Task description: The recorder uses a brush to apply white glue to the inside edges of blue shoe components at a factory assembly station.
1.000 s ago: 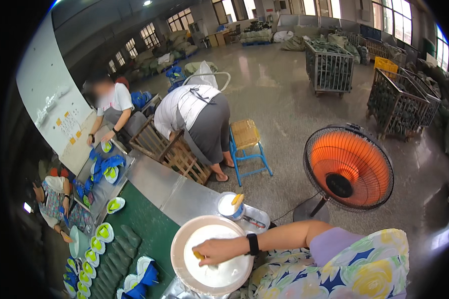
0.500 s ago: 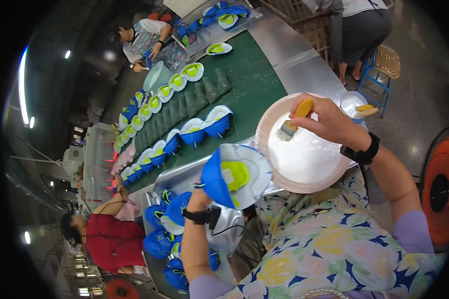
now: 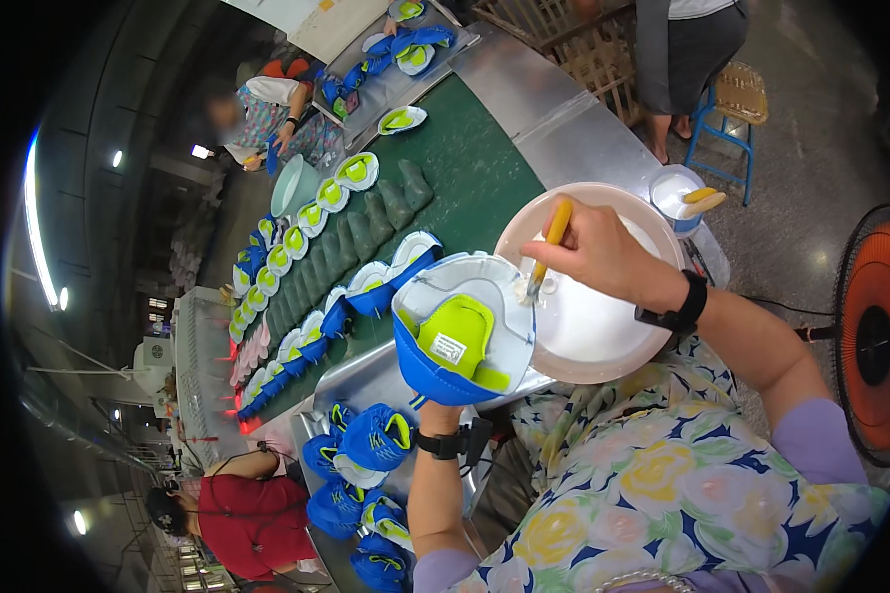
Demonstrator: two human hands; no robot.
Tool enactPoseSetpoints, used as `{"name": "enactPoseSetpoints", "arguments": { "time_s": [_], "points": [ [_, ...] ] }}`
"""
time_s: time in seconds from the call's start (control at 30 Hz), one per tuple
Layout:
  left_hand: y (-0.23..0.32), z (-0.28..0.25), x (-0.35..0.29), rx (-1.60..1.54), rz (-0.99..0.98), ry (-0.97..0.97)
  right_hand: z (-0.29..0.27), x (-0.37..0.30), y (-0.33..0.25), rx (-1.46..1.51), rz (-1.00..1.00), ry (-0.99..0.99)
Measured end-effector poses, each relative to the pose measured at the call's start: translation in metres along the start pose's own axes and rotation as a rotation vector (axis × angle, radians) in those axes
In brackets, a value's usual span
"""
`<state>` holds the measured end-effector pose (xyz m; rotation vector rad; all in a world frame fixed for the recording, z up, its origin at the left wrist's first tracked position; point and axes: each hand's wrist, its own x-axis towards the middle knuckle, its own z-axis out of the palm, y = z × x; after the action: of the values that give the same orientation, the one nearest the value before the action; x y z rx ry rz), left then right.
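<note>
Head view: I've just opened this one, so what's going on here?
A person's left hand, mostly hidden, holds up a blue and lime-green shoe upper. The right hand grips a yellow-handled brush, its bristles at the upper's pale edge, beside a pink basin of white liquid. More uppers sit in rows on a green surface.

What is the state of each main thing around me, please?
Blue upper: held by left hand, lime lining showing.
Brush: in right hand, tip at upper's edge.
Basin: holding white liquid.
Tub: white inside, yellow handles above it.
Stool: standing, unoccupied.
Orange heater: whether on, unclear.
</note>
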<state>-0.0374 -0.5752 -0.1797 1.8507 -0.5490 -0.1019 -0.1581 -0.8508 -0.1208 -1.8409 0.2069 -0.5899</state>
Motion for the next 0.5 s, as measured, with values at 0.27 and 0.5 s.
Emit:
{"name": "enactPoseSetpoints", "arguments": {
  "time_s": [0.27, 0.5],
  "points": [
    [0.007, 0.019, -0.014, -0.471, 0.0, 0.213, 0.022, -0.026, 0.006, 0.131, 0.2, 0.017],
    [0.002, 0.006, -0.007, -0.18, 0.156, 0.271, 0.022, -0.036, 0.006, 0.324, 0.251, -0.026]
  ]
}}
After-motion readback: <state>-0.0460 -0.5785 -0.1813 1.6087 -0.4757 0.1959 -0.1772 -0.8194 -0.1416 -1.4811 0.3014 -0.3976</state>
